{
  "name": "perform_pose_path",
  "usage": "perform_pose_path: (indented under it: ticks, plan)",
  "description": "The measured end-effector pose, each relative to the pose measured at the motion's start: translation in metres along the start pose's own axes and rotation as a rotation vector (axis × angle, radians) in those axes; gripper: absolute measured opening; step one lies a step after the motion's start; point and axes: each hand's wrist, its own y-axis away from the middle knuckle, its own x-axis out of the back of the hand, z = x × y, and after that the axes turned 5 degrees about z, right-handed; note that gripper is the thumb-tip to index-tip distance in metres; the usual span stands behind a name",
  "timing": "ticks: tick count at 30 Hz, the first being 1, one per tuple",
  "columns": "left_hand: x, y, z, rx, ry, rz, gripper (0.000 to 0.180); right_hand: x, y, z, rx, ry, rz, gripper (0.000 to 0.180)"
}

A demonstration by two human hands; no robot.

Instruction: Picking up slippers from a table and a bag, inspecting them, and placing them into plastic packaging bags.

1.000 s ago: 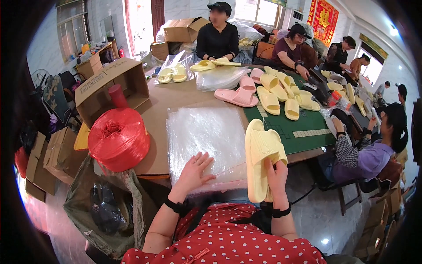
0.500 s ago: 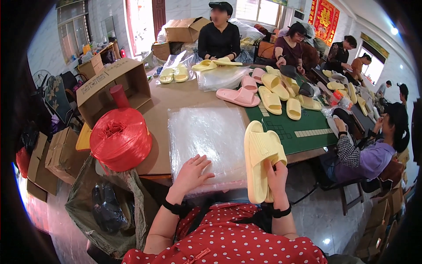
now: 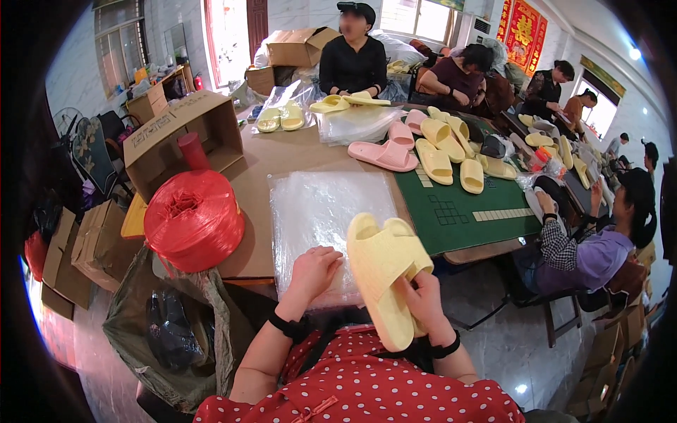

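Observation:
A pair of pale yellow slide slippers (image 3: pixel 384 271) is in my right hand (image 3: pixel 423 299), whose fingers grip them at the side by the straps. The pair is tilted, soles together or nearly so, and the near slipper hides most of the other. In front of me lies a stack of clear plastic bags (image 3: pixel 321 204) at the table's near edge. My left hand (image 3: pixel 314 275) rests on the stack's near part, fingers bent and drawn together with the thumb, pinching at the top bag. The slippers hang over the stack's right side.
A red twine roll (image 3: pixel 194 220) and an open carton (image 3: pixel 226 137) stand left. Yellow slippers (image 3: pixel 434 161) and pink slippers (image 3: pixel 383 155) lie across the green mat (image 3: pixel 451 211). Below left is an open sack (image 3: pixel 218 331). Several people sit around the tables.
My left hand has gone from flat with spread fingers to bent, gathered fingers on the bags. My right hand has brought the slippers left and lower, turning their upper side into view.

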Motion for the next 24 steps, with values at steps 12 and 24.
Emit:
perform_pose_path:
  ticks: [12, 24]
  plan:
    - [-0.002, -0.013, -0.008, 0.308, 0.169, 0.236, 0.018, -0.006, 0.006, -0.018, 0.029, -0.026, -0.155, 0.030]
    - [0.014, -0.030, 0.004, 0.183, 0.257, 0.332, 0.016, -0.013, 0.006, -0.006, 0.099, 0.283, -0.197, 0.037]
